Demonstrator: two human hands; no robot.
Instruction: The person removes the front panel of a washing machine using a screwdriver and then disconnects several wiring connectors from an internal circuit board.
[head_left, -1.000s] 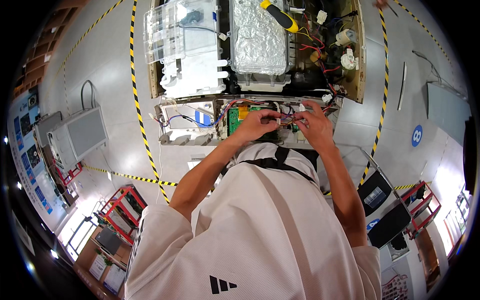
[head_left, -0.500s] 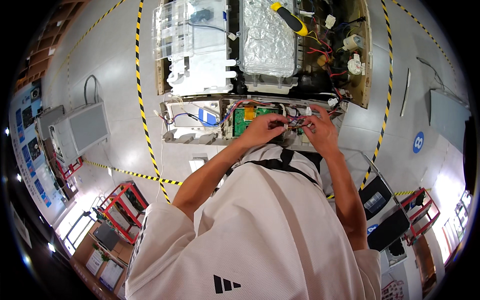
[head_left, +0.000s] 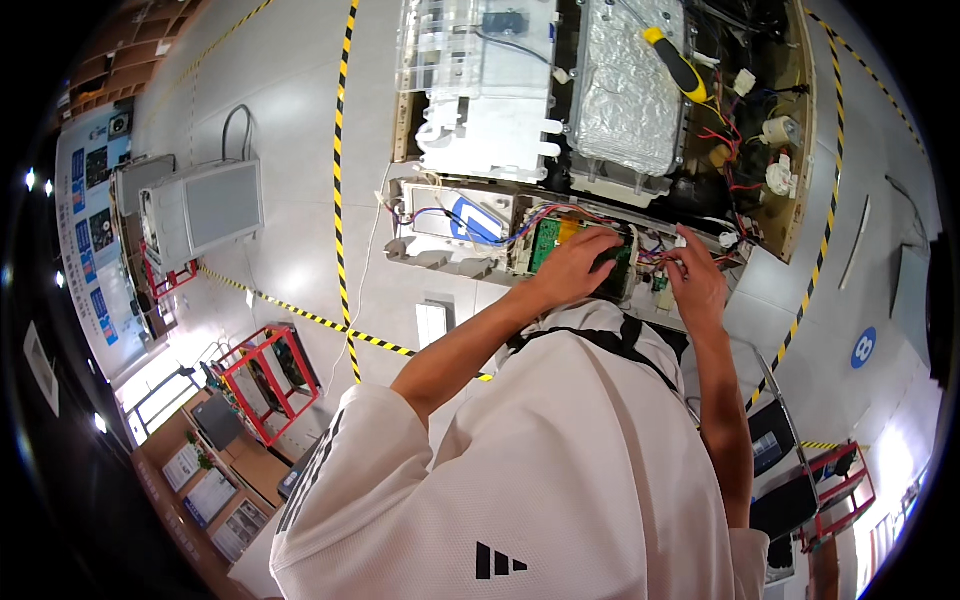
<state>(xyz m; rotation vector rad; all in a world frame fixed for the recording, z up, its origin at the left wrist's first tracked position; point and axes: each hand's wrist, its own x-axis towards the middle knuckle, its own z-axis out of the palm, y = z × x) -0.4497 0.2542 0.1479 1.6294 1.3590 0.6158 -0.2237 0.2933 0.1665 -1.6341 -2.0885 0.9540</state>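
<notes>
A long pale panel (head_left: 460,264) lies in front of me, with a green circuit board (head_left: 545,243) set into its middle. Over that board rests my left hand (head_left: 575,268), thumb and fingers apart, nothing visible gripped between them. My right hand (head_left: 700,292) is closed at the fingertips on a bundle of thin coloured wires (head_left: 655,257) at the panel's right part. Its fingers partly hide the wires. A red and blue wire harness (head_left: 520,232) runs along the panel toward the left end.
Beyond the panel stands an opened appliance with a foil-covered box (head_left: 630,95), a white plastic part (head_left: 485,140) and loose wiring. A yellow-black screwdriver (head_left: 677,65) lies on top. Striped tape (head_left: 341,150) marks the floor. A grey metal cabinet (head_left: 205,210) is at left, a chair (head_left: 780,500) at lower right.
The view has shifted, so the scene sits further right. My left hand has left the wires and moved left over the circuit board. My right hand stays at the wires.
</notes>
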